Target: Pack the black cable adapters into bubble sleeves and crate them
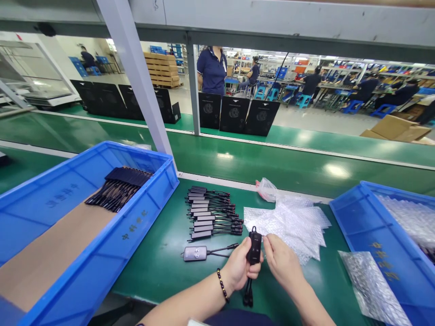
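My left hand (238, 267) is wrapped round a small black controller box (255, 248), held upright with a loop at its top and short cables hanging below. Close against the box's right side is my right hand (280, 258), its thumb and forefinger pinched; whatever lies between them is too small to make out. To the left, a similar box with cables (195, 253) lies on the green table, showing a greyish face with two round marks. Beyond it, several more black controller boxes (202, 218) lie in a stacked row, cables pointing right.
Bubble-wrap bags (295, 222) are spread behind my right hand. A blue bin (146, 226) at left holds more cabled boxes (118, 188); another blue bin (360, 226) stands at right, a bubble bag (374, 285) against it. A post (136, 68) rises ahead. A person (212, 70) stands beyond the conveyor.
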`<state>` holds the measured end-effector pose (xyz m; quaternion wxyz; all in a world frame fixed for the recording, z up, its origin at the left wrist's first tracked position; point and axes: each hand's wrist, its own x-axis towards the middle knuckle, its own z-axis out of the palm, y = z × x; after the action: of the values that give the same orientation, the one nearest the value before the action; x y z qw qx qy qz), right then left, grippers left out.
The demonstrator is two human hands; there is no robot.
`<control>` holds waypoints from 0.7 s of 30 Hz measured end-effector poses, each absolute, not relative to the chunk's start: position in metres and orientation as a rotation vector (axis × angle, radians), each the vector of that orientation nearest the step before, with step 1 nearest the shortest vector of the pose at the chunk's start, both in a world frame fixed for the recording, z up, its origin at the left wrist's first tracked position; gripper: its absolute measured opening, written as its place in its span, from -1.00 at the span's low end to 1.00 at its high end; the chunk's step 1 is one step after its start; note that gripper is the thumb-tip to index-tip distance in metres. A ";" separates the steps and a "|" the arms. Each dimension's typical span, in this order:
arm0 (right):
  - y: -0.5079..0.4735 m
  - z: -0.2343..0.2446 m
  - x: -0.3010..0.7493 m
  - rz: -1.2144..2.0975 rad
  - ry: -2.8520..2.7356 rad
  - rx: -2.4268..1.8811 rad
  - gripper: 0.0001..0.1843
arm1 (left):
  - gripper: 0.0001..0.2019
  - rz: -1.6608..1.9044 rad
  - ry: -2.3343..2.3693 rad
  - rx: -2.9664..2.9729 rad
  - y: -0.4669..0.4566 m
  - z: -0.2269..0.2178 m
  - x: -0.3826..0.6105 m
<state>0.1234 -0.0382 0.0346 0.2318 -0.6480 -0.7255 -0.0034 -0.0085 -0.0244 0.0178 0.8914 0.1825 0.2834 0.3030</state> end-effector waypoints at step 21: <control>-0.035 0.014 0.138 0.267 -2.166 -2.193 -0.68 | -0.63 0.761 0.727 0.323 -0.014 0.019 -0.012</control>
<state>0.1384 -0.0351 0.0138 0.0238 -0.7087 -0.6998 0.0863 -0.0120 -0.0141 0.0191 0.8525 0.1533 0.3452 0.3615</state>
